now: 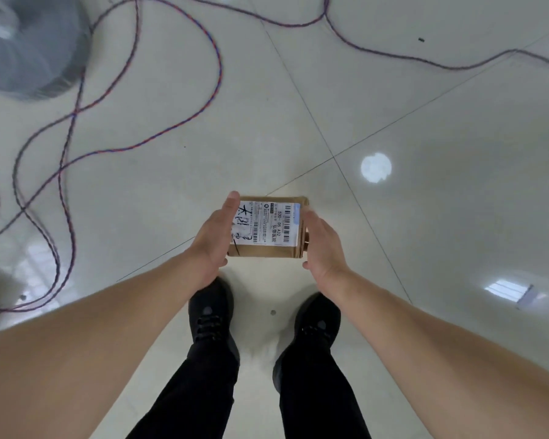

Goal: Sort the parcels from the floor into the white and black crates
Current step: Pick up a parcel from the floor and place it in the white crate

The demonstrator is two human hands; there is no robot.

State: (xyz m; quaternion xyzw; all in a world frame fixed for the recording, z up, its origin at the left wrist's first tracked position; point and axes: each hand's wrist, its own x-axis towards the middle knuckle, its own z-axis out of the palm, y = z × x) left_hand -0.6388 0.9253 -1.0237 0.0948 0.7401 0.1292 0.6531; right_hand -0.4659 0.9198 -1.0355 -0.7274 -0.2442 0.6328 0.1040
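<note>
A small brown cardboard parcel (268,229) with a white barcode label and black handwriting is held in front of me, above the floor. My left hand (214,237) holds its left side, thumb along the top edge and fingers underneath out of sight. My right hand (322,245) holds the right side, its fingers curled under the box. No crate is in view.
Red-and-blue twisted cables (140,99) loop over the pale tiled floor (441,185) at the left and across the top. A blurred grey round object (29,42) sits at the top left. My two black shoes (211,312) stand below the parcel.
</note>
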